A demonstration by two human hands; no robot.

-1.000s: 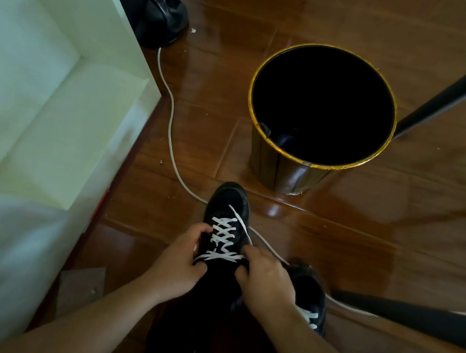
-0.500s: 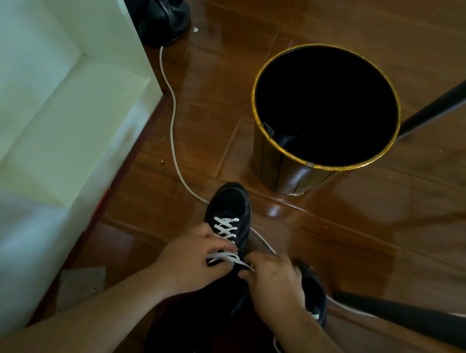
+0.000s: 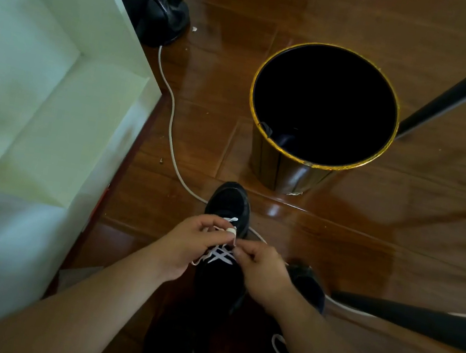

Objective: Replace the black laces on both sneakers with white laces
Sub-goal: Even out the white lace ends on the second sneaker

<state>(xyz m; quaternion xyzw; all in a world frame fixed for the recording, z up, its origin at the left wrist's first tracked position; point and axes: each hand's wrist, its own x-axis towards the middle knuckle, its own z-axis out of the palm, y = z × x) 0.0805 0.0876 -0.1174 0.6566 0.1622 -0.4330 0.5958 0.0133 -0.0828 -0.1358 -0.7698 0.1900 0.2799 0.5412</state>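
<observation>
both hands work over a black sneaker [image 3: 228, 206] on the wooden floor [image 3: 335, 253]: the left hand [image 3: 193, 246] and right hand [image 3: 263, 272] each pinch its white lace [image 3: 222, 255]. beyond stands a gold-rimmed bin [image 3: 287, 172].

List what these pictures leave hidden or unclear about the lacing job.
Head view only:
- Second sneaker: mostly behind the right hand and forearm; its lacing is unreadable.
- Front sneaker: lower eyelets covered by both hands.
- Bin: inside too dark to see.
- Left hand: lace end is tiny and blurred.
</observation>
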